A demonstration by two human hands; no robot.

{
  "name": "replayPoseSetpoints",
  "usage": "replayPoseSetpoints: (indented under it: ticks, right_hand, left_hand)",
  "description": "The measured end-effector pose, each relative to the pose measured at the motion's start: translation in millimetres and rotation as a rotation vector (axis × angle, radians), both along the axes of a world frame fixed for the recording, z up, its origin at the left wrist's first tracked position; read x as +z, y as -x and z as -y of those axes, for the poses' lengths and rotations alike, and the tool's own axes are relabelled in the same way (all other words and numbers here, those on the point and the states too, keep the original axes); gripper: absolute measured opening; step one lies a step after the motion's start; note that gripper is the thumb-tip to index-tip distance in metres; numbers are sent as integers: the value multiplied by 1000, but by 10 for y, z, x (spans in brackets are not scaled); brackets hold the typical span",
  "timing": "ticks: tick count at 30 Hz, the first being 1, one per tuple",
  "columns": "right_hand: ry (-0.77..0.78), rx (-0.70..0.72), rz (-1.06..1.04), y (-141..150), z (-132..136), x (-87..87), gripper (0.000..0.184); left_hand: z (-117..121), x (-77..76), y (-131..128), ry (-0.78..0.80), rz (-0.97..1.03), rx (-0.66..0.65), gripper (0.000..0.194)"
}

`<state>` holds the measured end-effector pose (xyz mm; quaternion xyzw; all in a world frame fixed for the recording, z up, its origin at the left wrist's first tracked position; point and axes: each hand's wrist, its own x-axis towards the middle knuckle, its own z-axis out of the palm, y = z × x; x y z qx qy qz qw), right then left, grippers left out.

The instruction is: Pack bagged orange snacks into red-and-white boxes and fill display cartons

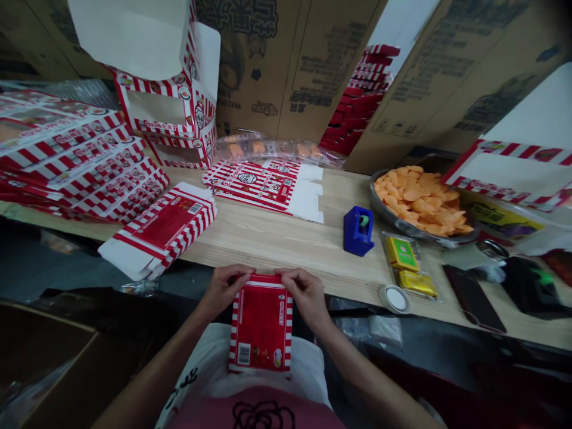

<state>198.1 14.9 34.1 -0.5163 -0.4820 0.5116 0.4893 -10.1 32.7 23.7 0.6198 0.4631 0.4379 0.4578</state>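
A red carton with striped red-and-white sides (260, 319) leans against my body below the table's front edge, its barcode towards the bottom. My left hand (226, 290) pinches its upper left corner, and my right hand (307, 295) pinches the upper right one. The fingers of both hands are closed on the top edge; the carton's inside and underside are hidden. On the table just beyond lie a small stack of flattened cartons (163, 226) to the left and another flat carton (263, 183) farther back.
Finished-looking striped boxes (80, 161) are piled at the left, beside standing open boxes (167, 113). A blue tape dispenser (358, 231), a bowl of orange pieces (417, 199), yellow packets (409, 262) and a tape roll (395, 299) occupy the right. Cardboard cartons (286, 65) wall the back.
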Motion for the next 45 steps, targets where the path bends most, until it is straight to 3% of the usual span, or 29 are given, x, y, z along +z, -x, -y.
replayPoseSetpoints:
  ticks: [4, 9, 12, 15, 20, 23, 25, 28, 34, 36, 39, 41, 45]
  right_hand:
    - [-83, -78, 34, 14, 181, -151, 9]
    - [-1, -85, -89, -43, 201, -278, 14]
    - [48, 31, -81, -147, 44, -231, 22]
    - [2, 209, 20, -172, -241, -93, 37]
    - [-190, 585, 185, 164, -758, 51, 45]
    - [-138, 688, 185, 261, -998, -1, 51]
    - [-84, 591, 139, 163, -1120, -39, 58]
    - [-73, 324, 144, -112, -1183, -42, 56]
    - [-235, 125, 260, -432, -816, -50, 30]
    - [-291, -137, 303, -587, -740, -113, 25]
    - [-258, -700, 404, -1052, -743, -174, 27]
    - [-191, -904, 448, -1418, -785, -174, 32]
    - [-76, -839, 437, -1858, -906, -183, 31]
  left_hand:
    - [69, -85, -110, 105, 226, 3, 13]
    - [77, -195, -281, 244, 439, 48, 19]
    - [78, -209, -274, 325, 485, 111, 19]
    - [164, -151, -180, 380, 525, 162, 21]
    - [419, 43, -21, 323, 566, 96, 20]
    - [518, 132, 39, 261, 551, 78, 16]
    - [540, 159, 69, 251, 561, 100, 16]
    - [517, 154, 93, 272, 587, 112, 17]
    - [341, 27, 3, 385, 495, 200, 21]
    - [231, -37, -72, 410, 447, 212, 24]
    - [63, -109, -211, 434, 402, 150, 27]
    - [-8, -130, -294, 470, 416, 98, 29]
    - [-40, -144, -371, 530, 460, 41, 32]
